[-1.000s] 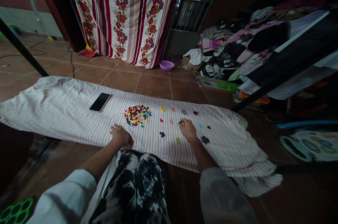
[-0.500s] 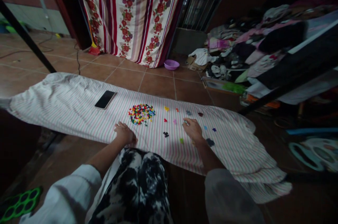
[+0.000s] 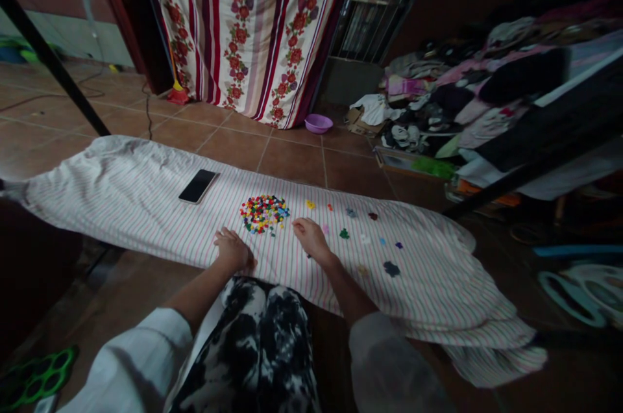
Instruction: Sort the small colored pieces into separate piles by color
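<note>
On a striped cloth lies a heap of tiny multicoloured pieces, like small beads or bricks. Just right of that heap hovers my right hand, its fingertips drawn together; anything between them is too small to make out. My left hand rests on the cloth below the heap, fingers stretched out, holding nothing visible. Small single-colour groups are spread to the right: yellow pieces, green pieces, white pieces, grey-blue pieces, dark grey pieces and several others. My right hand partly hides some.
A phone lies on the cloth left of the heap. Beyond the cloth's far edge are a tiled floor, a purple basin and a floral curtain. Piled clothes fill the right background. Dark poles rise at both sides.
My right hand has moved left from the green pieces toward the heap, uncovering the green and white groups. My left hand stays resting in place. The view has shifted slightly.
</note>
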The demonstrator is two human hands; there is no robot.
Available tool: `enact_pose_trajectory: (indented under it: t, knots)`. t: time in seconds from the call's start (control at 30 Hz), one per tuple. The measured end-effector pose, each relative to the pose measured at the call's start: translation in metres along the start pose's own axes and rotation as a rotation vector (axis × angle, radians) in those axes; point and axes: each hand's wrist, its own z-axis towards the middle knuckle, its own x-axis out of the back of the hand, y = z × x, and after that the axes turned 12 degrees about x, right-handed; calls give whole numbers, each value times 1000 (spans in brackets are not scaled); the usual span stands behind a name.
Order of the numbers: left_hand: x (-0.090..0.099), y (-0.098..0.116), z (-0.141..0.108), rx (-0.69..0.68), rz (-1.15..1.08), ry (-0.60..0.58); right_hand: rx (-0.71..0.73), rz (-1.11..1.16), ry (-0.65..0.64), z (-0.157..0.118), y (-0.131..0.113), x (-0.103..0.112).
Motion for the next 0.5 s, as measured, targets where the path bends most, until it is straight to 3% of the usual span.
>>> enact_pose_trajectory:
  t: [0.2, 0.5]
  knots:
    - [-1, -1, 0, 4, -35, 0, -137, -83, -69, 16, -27, -30]
    - [-3, 1, 2, 8, 3, -2, -184, -130, -66, 19, -31, -36]
